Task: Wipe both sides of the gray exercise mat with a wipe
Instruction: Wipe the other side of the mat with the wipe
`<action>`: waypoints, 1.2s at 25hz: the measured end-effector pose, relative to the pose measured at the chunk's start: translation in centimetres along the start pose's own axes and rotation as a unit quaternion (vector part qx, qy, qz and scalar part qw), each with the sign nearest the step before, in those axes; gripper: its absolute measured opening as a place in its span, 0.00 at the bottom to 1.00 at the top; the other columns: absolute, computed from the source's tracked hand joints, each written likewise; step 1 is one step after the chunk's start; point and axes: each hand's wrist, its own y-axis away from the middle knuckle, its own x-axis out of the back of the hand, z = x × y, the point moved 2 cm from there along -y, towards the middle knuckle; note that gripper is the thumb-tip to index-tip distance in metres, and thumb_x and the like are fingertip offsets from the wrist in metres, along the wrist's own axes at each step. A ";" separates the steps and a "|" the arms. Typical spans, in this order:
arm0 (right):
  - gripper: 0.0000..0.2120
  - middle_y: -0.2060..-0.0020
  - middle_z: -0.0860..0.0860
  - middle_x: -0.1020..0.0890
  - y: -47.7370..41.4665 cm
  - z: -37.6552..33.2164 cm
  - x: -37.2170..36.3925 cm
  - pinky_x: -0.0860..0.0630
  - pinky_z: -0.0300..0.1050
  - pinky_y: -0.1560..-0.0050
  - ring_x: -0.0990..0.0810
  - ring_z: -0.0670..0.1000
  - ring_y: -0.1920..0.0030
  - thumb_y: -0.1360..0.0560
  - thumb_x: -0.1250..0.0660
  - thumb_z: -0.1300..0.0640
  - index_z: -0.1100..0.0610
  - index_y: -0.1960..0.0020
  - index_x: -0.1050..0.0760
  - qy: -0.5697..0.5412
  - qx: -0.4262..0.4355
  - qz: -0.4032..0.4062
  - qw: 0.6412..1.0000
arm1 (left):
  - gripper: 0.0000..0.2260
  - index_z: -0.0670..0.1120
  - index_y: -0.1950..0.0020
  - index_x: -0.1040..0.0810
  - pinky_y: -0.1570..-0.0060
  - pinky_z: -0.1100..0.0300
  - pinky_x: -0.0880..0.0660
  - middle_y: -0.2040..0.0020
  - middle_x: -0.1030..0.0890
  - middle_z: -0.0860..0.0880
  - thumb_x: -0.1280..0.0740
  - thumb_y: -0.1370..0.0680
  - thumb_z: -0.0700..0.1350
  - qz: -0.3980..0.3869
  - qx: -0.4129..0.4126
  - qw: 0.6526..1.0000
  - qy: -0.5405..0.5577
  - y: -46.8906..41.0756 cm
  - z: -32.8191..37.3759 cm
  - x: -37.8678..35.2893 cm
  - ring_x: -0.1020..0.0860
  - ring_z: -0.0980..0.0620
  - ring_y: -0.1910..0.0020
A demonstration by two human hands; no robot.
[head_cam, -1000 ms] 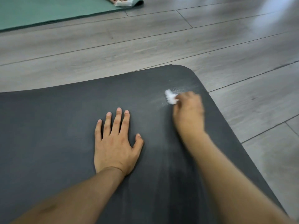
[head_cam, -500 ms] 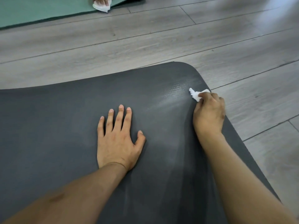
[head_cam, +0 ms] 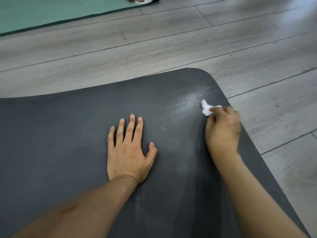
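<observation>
The gray exercise mat looks soft, floppy and grippy, best lifted by its far right corner; left hand spread flat, right hand pinching the wipe.

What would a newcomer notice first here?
The dark gray mat fills the lower frame, with the left hand flat on its middle. The right hand pinches a crumpled white wipe near the mat's far right corner, beside a damp sheen. A green mat lies at top left on the wood floor.
</observation>
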 end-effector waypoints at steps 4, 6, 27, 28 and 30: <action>0.10 0.56 0.53 0.22 6.3 -6.7 -1.2 0.27 0.46 0.52 0.28 0.55 0.57 0.26 0.34 0.66 0.57 0.48 0.19 -0.095 0.314 -0.117 0.937 | 0.34 0.50 0.17 0.42 0.21 0.42 0.48 0.17 0.42 0.49 0.50 0.22 0.61 -0.001 -0.003 1.000 0.002 -0.2 0.0 0.0 0.44 0.45 0.19; 0.08 0.56 0.54 0.23 4.7 -3.9 -0.2 0.26 0.50 0.52 0.28 0.56 0.57 0.25 0.34 0.64 0.57 0.48 0.20 -0.062 0.319 -0.121 0.938 | 0.34 0.50 0.17 0.43 0.21 0.43 0.49 0.17 0.42 0.49 0.50 0.22 0.62 -0.006 -0.009 1.000 0.002 -0.2 0.0 0.0 0.45 0.45 0.18; 0.13 0.47 0.57 0.24 0.8 3.4 0.6 0.35 0.45 0.41 0.27 0.58 0.48 0.26 0.41 0.61 0.55 0.45 0.24 0.022 0.002 -0.022 1.000 | 0.35 0.52 0.16 0.49 0.20 0.42 0.53 0.16 0.48 0.50 0.46 0.22 0.60 -0.032 0.002 0.999 0.026 0.0 0.4 0.5 0.50 0.44 0.18; 0.13 0.47 0.57 0.24 0.8 3.5 0.6 0.34 0.46 0.41 0.27 0.59 0.48 0.26 0.42 0.61 0.55 0.45 0.24 0.021 0.004 -0.020 1.000 | 0.35 0.52 0.16 0.49 0.20 0.43 0.53 0.16 0.48 0.50 0.46 0.22 0.60 -0.030 0.000 0.999 0.026 -0.1 0.3 0.4 0.50 0.44 0.18; 0.13 0.48 0.57 0.24 0.5 3.5 0.5 0.33 0.47 0.41 0.27 0.58 0.48 0.26 0.41 0.61 0.55 0.45 0.24 0.019 0.004 -0.013 1.000 | 0.35 0.52 0.16 0.48 0.20 0.43 0.53 0.16 0.48 0.51 0.47 0.22 0.60 -0.029 0.003 0.999 0.029 -0.3 0.1 0.2 0.50 0.44 0.18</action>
